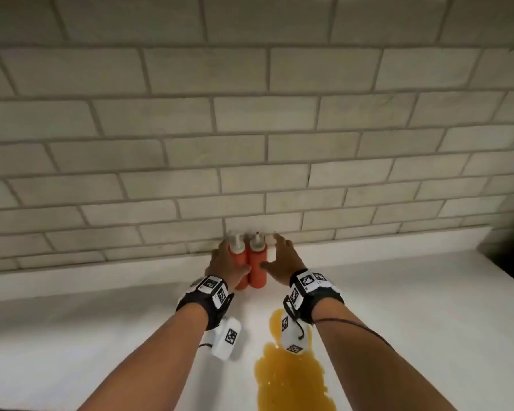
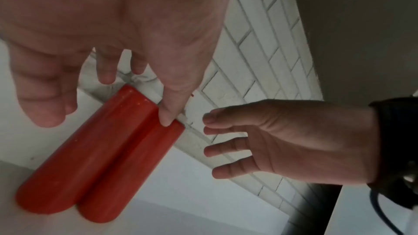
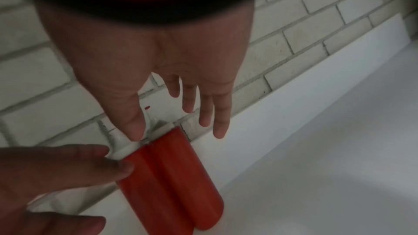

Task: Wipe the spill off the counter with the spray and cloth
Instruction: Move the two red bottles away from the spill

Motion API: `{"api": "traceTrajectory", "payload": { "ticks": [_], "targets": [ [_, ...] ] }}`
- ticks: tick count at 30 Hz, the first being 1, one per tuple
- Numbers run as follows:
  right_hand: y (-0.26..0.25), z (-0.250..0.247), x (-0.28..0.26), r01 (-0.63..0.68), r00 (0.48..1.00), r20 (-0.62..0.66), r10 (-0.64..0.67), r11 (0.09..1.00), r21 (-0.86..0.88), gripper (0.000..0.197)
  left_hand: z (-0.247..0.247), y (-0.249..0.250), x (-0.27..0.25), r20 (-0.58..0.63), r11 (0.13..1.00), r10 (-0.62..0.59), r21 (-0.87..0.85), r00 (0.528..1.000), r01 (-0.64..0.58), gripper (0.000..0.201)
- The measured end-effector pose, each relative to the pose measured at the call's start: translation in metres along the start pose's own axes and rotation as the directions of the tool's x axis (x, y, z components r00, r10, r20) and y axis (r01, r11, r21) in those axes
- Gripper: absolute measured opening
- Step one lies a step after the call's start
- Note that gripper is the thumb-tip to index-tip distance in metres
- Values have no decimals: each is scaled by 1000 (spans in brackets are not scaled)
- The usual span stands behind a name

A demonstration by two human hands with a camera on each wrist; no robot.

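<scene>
Head view: a white counter (image 1: 398, 307) below a wall of pale brick tiles (image 1: 250, 129). Two red squeeze bottles (image 1: 251, 262) with white caps, upright, side by side, touching, right at the wall. An orange spill (image 1: 288, 378) on the counter, near the front, well apart from the bottles. Left hand (image 1: 226, 264) on the left bottle, fingers behind it, thumb on its front. Right hand (image 1: 284, 259) just beside the right bottle, fingers straight and spread, holding nothing. Black bands with white marker tags on both wrists. No spray or cloth in sight.

Left wrist view: left hand (image 2: 108, 29) big and close, thumb tip on the red bottles (image 2: 101, 153), other fingers only loosely bent, so how tight the hold is cannot be told. Right hand (image 2: 282, 140) off to the side, open, not touching the bottles. White tiles (image 2: 260, 60) behind, a dim grey area farther up.

Right wrist view: right hand (image 3: 158, 56) open, fingers pointing at the tiles (image 3: 305, 42), thumb tip close to the white caps. Left hand (image 3: 56, 171) low in the corner, fingertips against the left of the bottles (image 3: 172, 181). White counter (image 3: 328, 149) to the right.
</scene>
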State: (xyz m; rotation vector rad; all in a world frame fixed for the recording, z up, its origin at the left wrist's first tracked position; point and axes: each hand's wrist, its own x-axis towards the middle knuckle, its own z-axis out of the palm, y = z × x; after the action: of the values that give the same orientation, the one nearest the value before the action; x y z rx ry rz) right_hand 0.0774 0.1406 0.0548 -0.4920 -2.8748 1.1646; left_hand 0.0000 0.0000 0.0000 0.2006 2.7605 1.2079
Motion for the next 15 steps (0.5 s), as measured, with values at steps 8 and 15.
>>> {"api": "traceTrajectory", "payload": {
  "ticks": [8, 15],
  "targets": [
    [21, 41, 80, 34, 998, 58, -33, 999, -16, 70, -3, 16, 14, 45, 996, -27, 83, 999, 23, 83],
    [11, 44, 60, -77, 995, -41, 86, 980, 184, 51, -2, 15, 12, 2, 992, -80, 97, 997, 80, 65]
  ]
}}
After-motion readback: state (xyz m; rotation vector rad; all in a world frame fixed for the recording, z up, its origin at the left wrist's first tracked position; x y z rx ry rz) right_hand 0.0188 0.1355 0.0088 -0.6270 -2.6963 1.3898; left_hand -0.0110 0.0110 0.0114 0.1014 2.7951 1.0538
